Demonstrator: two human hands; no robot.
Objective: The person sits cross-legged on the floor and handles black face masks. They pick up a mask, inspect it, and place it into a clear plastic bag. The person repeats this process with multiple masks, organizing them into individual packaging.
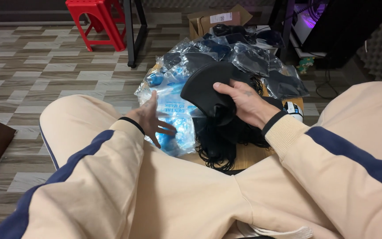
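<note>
A stack of black face masks (208,93) was held in the right hand (246,104), the fingers curled over its top edge and the thumb closed underneath, so the hand was clamped firmly on it. The stack was seen just right of the scene's centre, above a low wooden surface (244,155), with its long axis running from the near right up toward the far left and its rounded end pointing far-left. A tangle of black ear loops (219,148) was seen hanging from it toward the near side. The left hand (149,119) was laid flat, fingers spread wide, on a clear plastic bag with blue print (173,113); nothing was gripped by it. Beyond both hands, a heap of further clear bags holding dark masks (235,55) was piled toward the far side, with an open cardboard box (208,20) behind it. A red plastic stool (98,20) was seen far left on the tiled floor (45,71), and cream trousers with navy stripes (89,177) filled the near edge. As a judgement, the loose loops could be snagged on one another or on the bag mouth, so that masks would be dragged out of the stack; the slick bag could also be shifted under a merely resting palm, and the stack could fan apart if the grip were eased.
</note>
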